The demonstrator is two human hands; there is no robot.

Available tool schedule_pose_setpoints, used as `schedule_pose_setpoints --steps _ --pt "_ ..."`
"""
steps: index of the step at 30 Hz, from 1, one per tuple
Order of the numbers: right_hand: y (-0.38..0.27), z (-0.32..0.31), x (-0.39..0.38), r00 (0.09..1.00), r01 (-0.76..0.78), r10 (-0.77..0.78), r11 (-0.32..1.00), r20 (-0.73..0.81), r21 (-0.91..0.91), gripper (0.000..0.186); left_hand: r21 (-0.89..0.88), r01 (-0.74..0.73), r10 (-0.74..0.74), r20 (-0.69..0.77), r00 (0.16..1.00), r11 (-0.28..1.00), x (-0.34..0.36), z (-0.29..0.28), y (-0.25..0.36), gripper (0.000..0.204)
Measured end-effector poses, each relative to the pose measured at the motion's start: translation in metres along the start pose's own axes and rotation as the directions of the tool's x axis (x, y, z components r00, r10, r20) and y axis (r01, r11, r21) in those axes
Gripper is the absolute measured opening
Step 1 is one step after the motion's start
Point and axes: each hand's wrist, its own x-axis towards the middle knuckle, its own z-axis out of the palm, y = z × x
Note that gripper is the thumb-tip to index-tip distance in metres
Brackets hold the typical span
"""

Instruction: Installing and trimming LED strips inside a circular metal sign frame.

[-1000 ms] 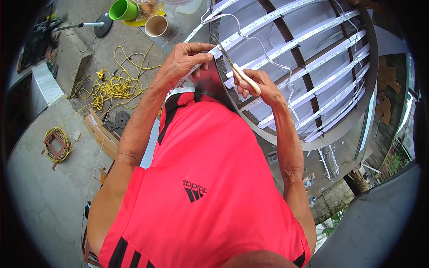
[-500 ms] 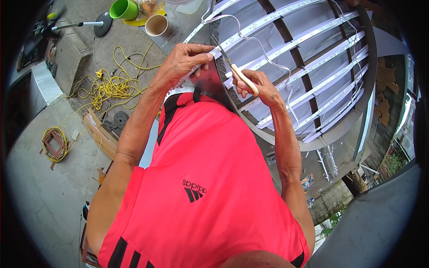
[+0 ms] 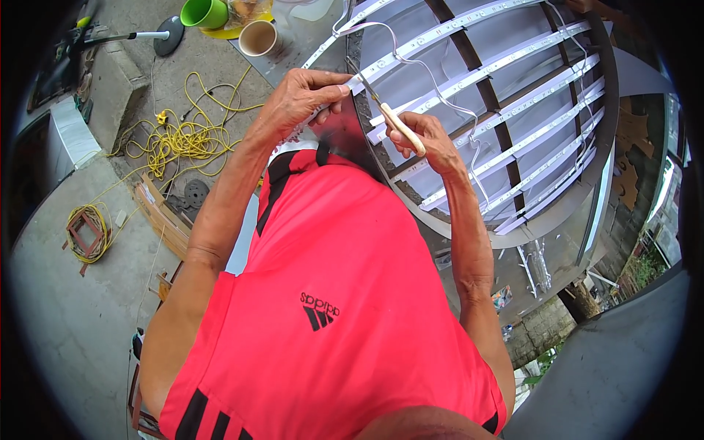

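Note:
My left hand [image 3: 306, 101] is closed, with thumb and fingers pinching a white LED strip [image 3: 392, 64] near the edge of a large round frame [image 3: 606, 158]. A loose length of the strip hangs under that hand, partly hidden. My right hand [image 3: 431, 141] grips a pair of scissors [image 3: 397, 125] by their cream handles. Their thin metal blades lie at the strip, just right of my left fingertips; whether they have cut into it I cannot tell. Several more white strips run in rows across dark crossbars inside the frame. A thin white wire [image 3: 438, 89] loops over them.
A green cup [image 3: 204, 13] and a beige cup [image 3: 258, 39] stand at the top, beyond my left hand. Tangled yellow cord [image 3: 180, 143] and a coiled cord on a square reel [image 3: 86, 233] lie on the floor at left. Part of another person's hand [image 3: 583, 5] shows at the frame's far edge.
The view has shifted very slightly. Both hands, the scissors and the strip hold almost the same positions as before.

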Motion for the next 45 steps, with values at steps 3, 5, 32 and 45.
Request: schedule_pose_setpoints --steps 3,5,32,45 --pt "0.003 0.001 -0.001 1.0 0.008 -0.008 1.0 -0.009 0.021 0.048 -0.014 0.012 -0.013 -0.004 1.0 1.0 0.0 0.001 -0.001 0.036" --pt "0.004 0.003 -0.003 1.0 0.002 -0.002 1.0 -0.029 0.016 0.046 -0.015 0.018 -0.018 -0.004 1.0 1.0 0.0 0.001 -0.002 0.036" --pt "0.021 -0.005 -0.08 0.98 0.092 -0.054 0.977 -0.194 0.192 0.025 0.138 0.047 -0.064 0.122 0.99 0.989 -0.033 -0.032 -0.059 0.026" --pt "0.025 -0.004 -0.115 0.882 0.337 -0.185 0.891 -0.434 0.304 0.03 -0.303 -0.176 -0.027 -0.564 0.825 0.937 0.025 -0.007 -0.114 0.039"
